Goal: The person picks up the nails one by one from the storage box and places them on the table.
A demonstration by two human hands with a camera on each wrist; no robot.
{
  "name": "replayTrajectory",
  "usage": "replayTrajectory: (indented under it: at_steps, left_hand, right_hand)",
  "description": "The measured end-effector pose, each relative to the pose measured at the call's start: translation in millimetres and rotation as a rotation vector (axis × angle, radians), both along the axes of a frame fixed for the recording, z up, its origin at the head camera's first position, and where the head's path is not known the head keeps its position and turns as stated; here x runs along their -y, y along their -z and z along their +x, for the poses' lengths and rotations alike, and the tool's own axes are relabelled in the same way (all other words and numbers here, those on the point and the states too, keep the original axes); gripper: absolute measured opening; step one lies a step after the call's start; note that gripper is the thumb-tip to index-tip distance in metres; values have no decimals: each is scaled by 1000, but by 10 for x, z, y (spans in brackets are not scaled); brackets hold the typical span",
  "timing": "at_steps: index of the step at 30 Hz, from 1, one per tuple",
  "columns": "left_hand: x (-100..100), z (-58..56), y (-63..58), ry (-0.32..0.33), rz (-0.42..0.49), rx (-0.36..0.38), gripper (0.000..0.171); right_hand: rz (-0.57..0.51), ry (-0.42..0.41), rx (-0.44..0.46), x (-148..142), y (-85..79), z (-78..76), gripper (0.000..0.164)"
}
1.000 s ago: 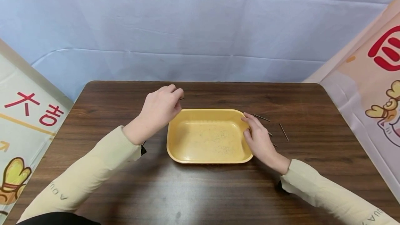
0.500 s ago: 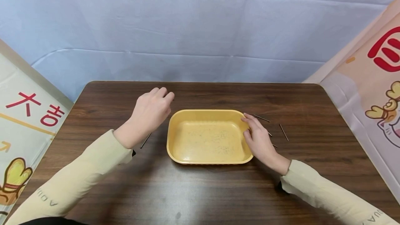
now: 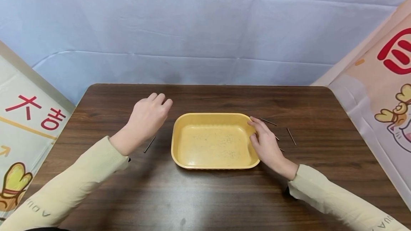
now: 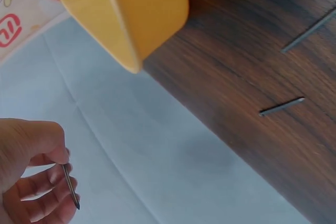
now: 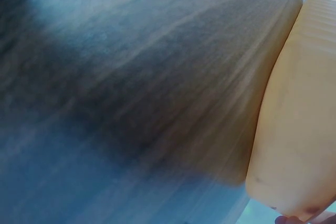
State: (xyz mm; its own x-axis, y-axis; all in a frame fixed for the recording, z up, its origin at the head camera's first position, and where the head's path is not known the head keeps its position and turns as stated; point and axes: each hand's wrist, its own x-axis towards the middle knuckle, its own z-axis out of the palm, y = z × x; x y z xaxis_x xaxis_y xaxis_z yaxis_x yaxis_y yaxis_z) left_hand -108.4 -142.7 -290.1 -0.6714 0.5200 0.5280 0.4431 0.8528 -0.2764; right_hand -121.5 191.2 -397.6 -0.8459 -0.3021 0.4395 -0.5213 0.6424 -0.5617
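Observation:
My left hand [image 3: 149,115] is raised over the table, left of a yellow plastic basin [image 3: 215,115]. Between its thumb and fingers it pinches a nail [image 4: 71,186], point hanging down in the left wrist view; the head view hides this nail. Beneath the left wrist, another nail [image 3: 149,144] lies on the wood. The left wrist view also shows a shorter nail [image 4: 282,106] on the table. My right hand [image 3: 268,147] holds the basin's right rim, its thumb at the inner side. Several nails [image 3: 291,136] lie just right of that hand, some partly hidden behind it.
The dark wooden table [image 3: 205,199] has its far edge near a pale hanging cloth [image 3: 192,27]. Printed banners stand at the left [image 3: 29,127] and right [image 3: 385,99] sides. Small marks dot the basin's floor.
My left hand has moved left and slightly toward me, away from the basin, uncovering a nail on the table. The right hand and basin have stayed in place.

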Motion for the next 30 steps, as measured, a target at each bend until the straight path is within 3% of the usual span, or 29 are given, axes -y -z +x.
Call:
replayTrajectory:
  at_steps: [15, 30]
  left_hand:
    - [153, -2, 115, 32, -29, 4, 19]
    - [296, 28, 240, 13, -49, 29, 18]
  right_hand:
    - [9, -3, -13, 3, 14, -17, 33]
    - [10, 1, -12, 5, 30, -14, 33]
